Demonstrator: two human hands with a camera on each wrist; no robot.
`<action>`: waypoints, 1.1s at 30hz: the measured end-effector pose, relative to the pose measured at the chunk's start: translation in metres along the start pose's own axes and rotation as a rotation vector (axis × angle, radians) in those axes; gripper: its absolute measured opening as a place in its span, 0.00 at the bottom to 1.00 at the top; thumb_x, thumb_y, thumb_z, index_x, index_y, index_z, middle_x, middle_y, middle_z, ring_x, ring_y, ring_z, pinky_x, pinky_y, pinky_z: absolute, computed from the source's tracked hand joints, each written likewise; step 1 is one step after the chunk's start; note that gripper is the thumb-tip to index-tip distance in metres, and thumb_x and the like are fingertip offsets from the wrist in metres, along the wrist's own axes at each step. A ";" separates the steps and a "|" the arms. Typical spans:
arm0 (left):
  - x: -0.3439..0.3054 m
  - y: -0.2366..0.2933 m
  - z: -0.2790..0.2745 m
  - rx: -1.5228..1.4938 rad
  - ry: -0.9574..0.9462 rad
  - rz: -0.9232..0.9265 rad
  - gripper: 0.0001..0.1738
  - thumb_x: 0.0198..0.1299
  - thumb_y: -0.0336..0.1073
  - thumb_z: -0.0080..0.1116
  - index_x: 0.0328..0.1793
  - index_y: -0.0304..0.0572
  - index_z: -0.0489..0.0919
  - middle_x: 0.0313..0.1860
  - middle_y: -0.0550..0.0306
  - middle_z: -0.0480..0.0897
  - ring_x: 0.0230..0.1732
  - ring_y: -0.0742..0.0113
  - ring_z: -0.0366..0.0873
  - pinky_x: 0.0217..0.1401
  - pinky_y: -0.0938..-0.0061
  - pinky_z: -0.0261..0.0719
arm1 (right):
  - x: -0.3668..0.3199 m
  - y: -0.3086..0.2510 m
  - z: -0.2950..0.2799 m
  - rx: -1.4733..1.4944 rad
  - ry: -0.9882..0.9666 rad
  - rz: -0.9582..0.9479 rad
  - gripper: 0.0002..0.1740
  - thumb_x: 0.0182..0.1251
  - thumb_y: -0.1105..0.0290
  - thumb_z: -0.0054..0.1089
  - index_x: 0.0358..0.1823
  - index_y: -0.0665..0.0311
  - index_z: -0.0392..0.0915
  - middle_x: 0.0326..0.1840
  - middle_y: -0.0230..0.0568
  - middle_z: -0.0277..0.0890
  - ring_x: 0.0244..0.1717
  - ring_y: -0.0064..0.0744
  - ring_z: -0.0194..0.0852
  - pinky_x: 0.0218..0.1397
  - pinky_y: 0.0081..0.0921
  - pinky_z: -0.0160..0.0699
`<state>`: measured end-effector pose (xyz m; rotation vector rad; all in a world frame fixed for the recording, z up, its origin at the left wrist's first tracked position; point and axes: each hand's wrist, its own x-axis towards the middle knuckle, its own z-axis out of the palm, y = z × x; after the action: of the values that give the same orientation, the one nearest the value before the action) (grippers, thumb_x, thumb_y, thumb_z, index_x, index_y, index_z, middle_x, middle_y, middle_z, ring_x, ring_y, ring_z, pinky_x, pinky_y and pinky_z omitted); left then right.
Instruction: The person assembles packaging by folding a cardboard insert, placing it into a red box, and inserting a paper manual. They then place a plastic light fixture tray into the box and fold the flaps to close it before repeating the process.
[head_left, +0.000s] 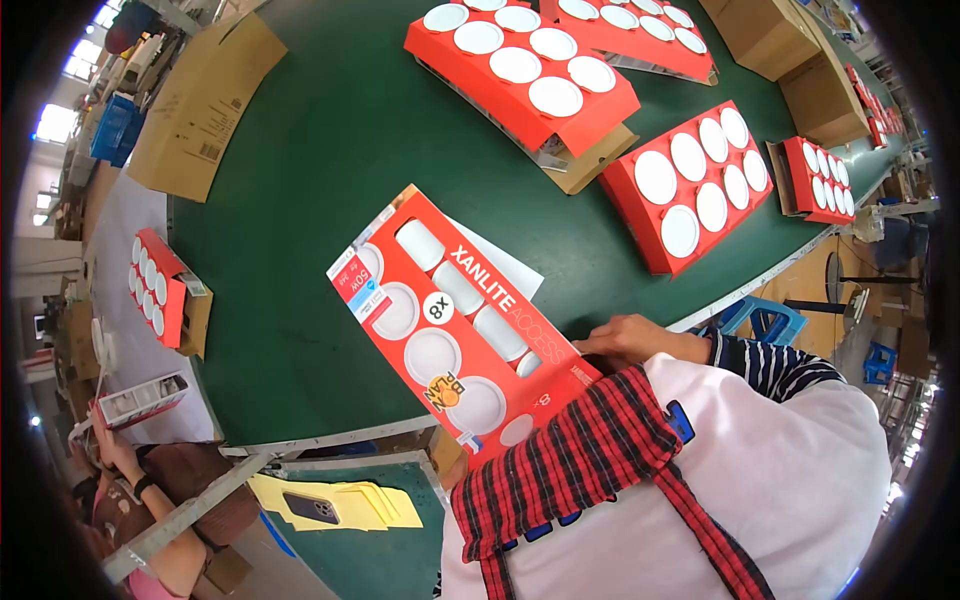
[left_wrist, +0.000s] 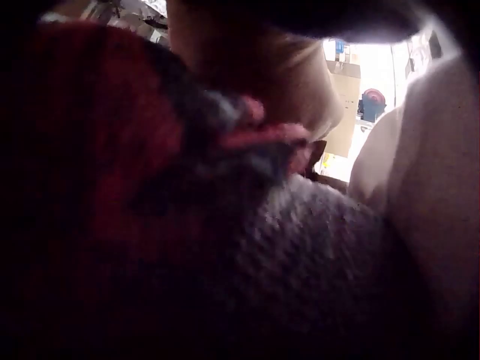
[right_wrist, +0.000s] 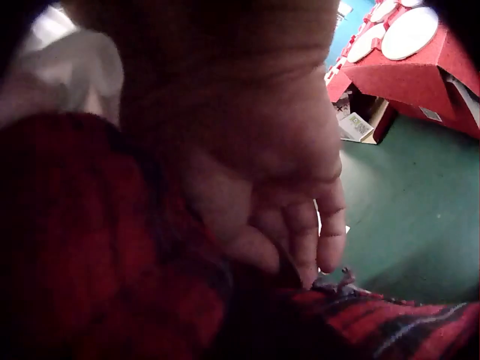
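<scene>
A red XANLITE box lies tilted over the table's near edge in the head view, white rounded lamps showing through its cut-outs. Its near end meets a red-and-black checked apron. My right hand is at the box's right near corner, fingers bent at its edge. In the right wrist view the palm shows, with thumb and fingers curled in behind checked cloth. Of my left hand only a sliver of skin appears beside the box's lower left edge; its fingers are hidden. The left wrist view is dark and blurred.
Several red boxes with white round discs stand on the green table, mostly back and right. A white sheet lies under the box. Brown cartons stand at far left and right. Another person's arm holds a box at left.
</scene>
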<state>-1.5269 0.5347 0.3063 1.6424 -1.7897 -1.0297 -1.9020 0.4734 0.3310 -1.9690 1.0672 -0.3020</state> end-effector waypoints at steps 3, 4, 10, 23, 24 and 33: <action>-0.004 0.006 -0.001 0.004 0.047 0.005 0.17 0.53 0.37 0.65 0.48 0.36 0.81 0.32 0.46 0.83 0.27 0.58 0.81 0.30 0.68 0.76 | -0.002 0.001 0.004 0.073 0.022 -0.038 0.31 0.49 0.78 0.56 0.60 0.55 0.73 0.31 0.39 0.74 0.33 0.46 0.76 0.33 0.38 0.75; -0.003 0.007 -0.003 0.005 0.061 0.012 0.17 0.53 0.36 0.65 0.47 0.36 0.81 0.32 0.46 0.83 0.27 0.58 0.81 0.31 0.68 0.76 | -0.002 -0.002 0.003 0.070 0.028 -0.043 0.31 0.49 0.78 0.56 0.60 0.55 0.73 0.31 0.39 0.74 0.33 0.46 0.76 0.33 0.38 0.75; 0.031 0.000 -0.036 -0.009 0.083 0.108 0.16 0.52 0.35 0.65 0.46 0.35 0.81 0.31 0.46 0.83 0.28 0.58 0.81 0.31 0.68 0.76 | 0.036 -0.014 0.023 0.232 0.182 -0.079 0.26 0.63 0.69 0.54 0.64 0.54 0.69 0.40 0.42 0.73 0.41 0.42 0.76 0.41 0.33 0.75; 0.114 0.104 -0.144 0.158 0.652 0.300 0.13 0.67 0.39 0.55 0.38 0.33 0.76 0.26 0.65 0.72 0.28 0.79 0.62 0.30 0.80 0.61 | 0.141 -0.141 -0.083 -0.028 0.468 -0.231 0.22 0.60 0.53 0.61 0.20 0.66 0.73 0.20 0.47 0.72 0.21 0.48 0.73 0.28 0.38 0.72; 0.117 0.114 -0.162 0.135 0.635 0.246 0.15 0.68 0.39 0.54 0.32 0.35 0.73 0.24 0.68 0.67 0.28 0.80 0.57 0.28 0.82 0.56 | 0.149 -0.150 -0.098 -0.040 0.466 -0.255 0.22 0.60 0.53 0.61 0.20 0.66 0.73 0.20 0.47 0.72 0.21 0.48 0.73 0.28 0.38 0.72; 0.197 0.137 -0.221 -0.601 0.703 0.202 0.10 0.65 0.37 0.57 0.46 0.41 0.75 0.38 0.61 0.75 0.40 0.76 0.71 0.45 0.78 0.70 | 0.270 -0.207 -0.178 -0.181 0.293 -0.063 0.28 0.66 0.50 0.47 0.29 0.74 0.77 0.20 0.51 0.73 0.25 0.40 0.75 0.30 0.38 0.70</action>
<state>-1.4659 0.2963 0.5200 1.1986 -1.0198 -0.6763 -1.7191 0.2186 0.5526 -2.1682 1.2549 -0.5590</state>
